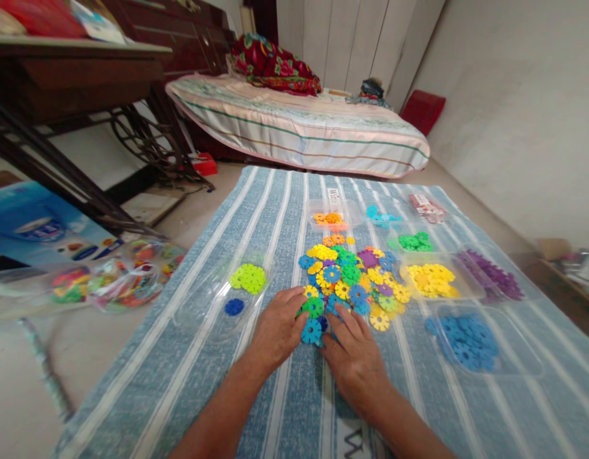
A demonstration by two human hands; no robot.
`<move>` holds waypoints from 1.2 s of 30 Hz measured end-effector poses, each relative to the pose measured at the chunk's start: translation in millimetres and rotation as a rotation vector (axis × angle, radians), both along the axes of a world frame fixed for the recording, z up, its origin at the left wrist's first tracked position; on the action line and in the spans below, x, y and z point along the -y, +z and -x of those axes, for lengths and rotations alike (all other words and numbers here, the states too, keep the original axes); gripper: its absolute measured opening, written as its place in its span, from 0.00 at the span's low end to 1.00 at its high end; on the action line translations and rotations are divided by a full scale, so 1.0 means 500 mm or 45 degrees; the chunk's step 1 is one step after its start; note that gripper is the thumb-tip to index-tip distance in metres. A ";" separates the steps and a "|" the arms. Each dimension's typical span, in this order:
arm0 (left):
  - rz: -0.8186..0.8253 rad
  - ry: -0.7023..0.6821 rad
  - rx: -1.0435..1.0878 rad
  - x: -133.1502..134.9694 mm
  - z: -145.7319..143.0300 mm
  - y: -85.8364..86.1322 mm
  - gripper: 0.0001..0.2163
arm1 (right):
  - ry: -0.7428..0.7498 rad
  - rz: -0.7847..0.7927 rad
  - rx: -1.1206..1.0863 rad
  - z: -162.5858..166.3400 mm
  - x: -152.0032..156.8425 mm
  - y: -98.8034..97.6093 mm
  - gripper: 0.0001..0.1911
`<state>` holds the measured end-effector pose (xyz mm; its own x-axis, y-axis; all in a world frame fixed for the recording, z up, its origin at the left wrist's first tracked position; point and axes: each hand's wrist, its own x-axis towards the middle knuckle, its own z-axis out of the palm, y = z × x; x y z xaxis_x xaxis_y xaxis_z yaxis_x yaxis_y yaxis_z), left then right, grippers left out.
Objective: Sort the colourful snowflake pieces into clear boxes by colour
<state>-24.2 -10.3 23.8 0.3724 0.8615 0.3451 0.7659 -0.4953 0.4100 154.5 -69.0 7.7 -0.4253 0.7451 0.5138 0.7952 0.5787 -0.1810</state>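
Observation:
A loose heap of plastic snowflake building discs (342, 273) in mixed colours lies on the striped cloth. My left hand (280, 328) is at the near left edge of the heap, finger and thumb closed at the rim of a green snowflake disc (313, 307). My right hand (356, 357) rests at the heap's near side, fingers apart over the discs, nothing visibly gripped. Between the hands lies a light blue disc (312, 331). A dark blue disc near the right thumb is partly hidden.
Clear trays hold sorted discs: orange (330, 218), yellow (431, 280), purple (493, 274), blue (466, 341) and green (415, 242). On the left, another holds lime discs (248, 278) and a dark blue disc (234, 307). Bagged pieces (127, 280) lie left of the cloth. A bed (299, 127) stands beyond.

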 end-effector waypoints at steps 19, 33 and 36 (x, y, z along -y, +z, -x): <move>-0.169 0.020 0.079 -0.014 0.023 -0.026 0.11 | -0.603 0.062 0.306 -0.179 -0.371 0.197 0.15; -0.022 0.009 0.079 -0.004 0.011 -0.009 0.12 | -0.281 0.232 0.068 -0.091 -0.263 0.137 0.13; -0.014 0.004 0.060 -0.001 0.010 -0.007 0.13 | 0.019 0.188 -0.129 -0.045 -0.159 0.098 0.09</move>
<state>-29.1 -9.6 20.2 0.3528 0.8587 0.3717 0.7473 -0.4976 0.4404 177.0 10.6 56.5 -0.3887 0.8096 0.4398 0.7599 0.5517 -0.3439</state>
